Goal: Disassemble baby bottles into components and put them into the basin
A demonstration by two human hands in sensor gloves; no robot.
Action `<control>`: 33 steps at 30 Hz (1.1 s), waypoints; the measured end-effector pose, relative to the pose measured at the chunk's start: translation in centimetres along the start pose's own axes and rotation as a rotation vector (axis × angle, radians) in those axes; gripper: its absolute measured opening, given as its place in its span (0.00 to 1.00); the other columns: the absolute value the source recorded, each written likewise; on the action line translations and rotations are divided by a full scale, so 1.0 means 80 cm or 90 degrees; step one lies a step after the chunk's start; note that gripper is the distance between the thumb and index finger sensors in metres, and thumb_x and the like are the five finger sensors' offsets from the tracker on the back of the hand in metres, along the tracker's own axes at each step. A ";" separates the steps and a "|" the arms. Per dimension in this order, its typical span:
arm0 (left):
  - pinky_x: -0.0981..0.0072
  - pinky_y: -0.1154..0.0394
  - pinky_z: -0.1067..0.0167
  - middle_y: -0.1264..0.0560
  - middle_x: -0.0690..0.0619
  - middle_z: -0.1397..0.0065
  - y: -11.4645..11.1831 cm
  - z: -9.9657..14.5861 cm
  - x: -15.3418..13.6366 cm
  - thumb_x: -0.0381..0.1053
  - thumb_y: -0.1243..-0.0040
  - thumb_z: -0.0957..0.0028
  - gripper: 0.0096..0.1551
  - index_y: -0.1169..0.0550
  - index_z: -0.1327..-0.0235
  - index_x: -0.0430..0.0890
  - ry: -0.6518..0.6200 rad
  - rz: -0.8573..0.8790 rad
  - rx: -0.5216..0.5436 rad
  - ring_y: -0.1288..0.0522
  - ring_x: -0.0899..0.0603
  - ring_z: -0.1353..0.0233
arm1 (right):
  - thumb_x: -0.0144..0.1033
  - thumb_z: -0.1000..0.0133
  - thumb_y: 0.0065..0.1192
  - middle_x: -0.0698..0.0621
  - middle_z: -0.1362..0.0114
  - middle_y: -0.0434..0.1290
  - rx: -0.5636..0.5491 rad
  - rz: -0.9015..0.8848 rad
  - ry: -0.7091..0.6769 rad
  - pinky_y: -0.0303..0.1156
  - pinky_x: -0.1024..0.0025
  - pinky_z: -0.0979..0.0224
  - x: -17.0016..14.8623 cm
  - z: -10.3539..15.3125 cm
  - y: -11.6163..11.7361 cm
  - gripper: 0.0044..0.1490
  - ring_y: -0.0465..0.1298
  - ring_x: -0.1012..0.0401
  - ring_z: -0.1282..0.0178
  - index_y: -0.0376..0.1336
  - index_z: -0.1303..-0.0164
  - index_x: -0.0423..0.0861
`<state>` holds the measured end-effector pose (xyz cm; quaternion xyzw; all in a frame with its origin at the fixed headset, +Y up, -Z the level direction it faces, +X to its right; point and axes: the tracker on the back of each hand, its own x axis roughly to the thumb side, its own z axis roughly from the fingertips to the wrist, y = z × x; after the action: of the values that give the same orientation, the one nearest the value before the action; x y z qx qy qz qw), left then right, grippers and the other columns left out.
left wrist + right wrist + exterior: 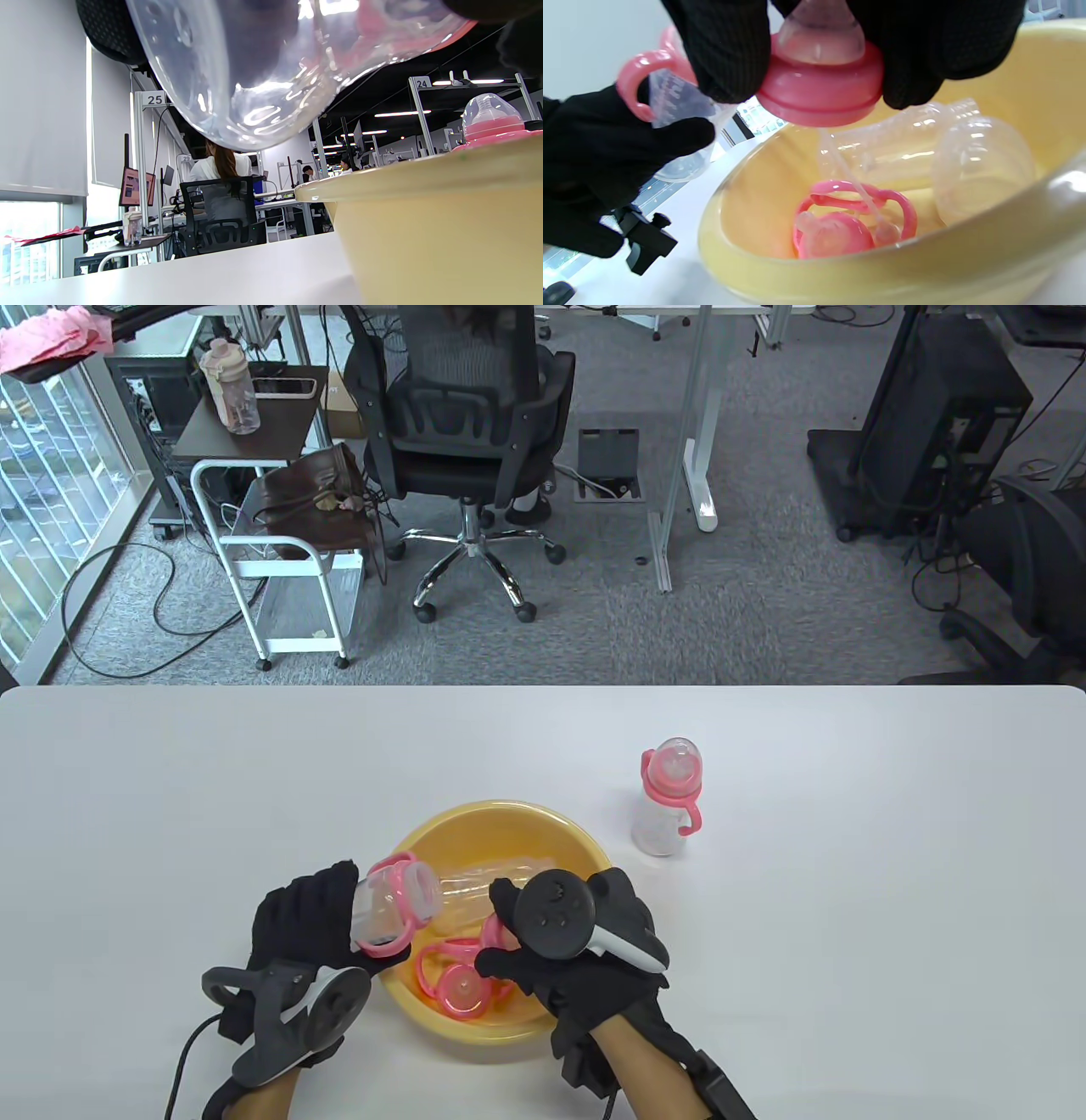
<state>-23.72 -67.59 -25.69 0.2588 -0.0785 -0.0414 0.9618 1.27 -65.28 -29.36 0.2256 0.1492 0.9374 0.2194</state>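
My left hand (310, 920) grips the clear bottle body (377, 909) over the yellow basin's (475, 823) left rim, my right hand (814, 46) pinches its pink nipple collar (821, 91) above the parts inside, likely to drop; one assembled bottle (668, 797) waits rightward on the bench (848, 899).

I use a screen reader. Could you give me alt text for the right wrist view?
The gloved right hand pinches a pink nipple collar above a yellow basin that holds a clear bottle and a pink handle ring. The left hand holds a clear bottle body beside it.
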 end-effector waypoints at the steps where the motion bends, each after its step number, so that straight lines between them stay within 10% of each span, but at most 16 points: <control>1: 0.41 0.25 0.34 0.22 0.45 0.32 0.000 0.000 0.000 0.80 0.50 0.67 0.61 0.32 0.27 0.42 -0.001 -0.001 0.000 0.18 0.40 0.33 | 0.48 0.39 0.65 0.27 0.21 0.60 0.013 0.008 0.016 0.73 0.41 0.36 -0.005 -0.002 0.003 0.49 0.74 0.33 0.37 0.51 0.14 0.36; 33: 0.41 0.25 0.33 0.22 0.45 0.32 -0.003 0.000 0.005 0.81 0.50 0.67 0.61 0.33 0.27 0.42 -0.013 -0.004 -0.009 0.18 0.40 0.33 | 0.43 0.36 0.60 0.28 0.19 0.60 0.147 0.102 0.064 0.70 0.38 0.30 -0.018 -0.031 0.077 0.42 0.72 0.32 0.31 0.53 0.15 0.38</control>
<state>-23.31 -67.85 -25.74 0.2522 -0.0869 -0.0478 0.9626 -0.87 -71.74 -29.64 0.2135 0.2484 0.9386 0.1084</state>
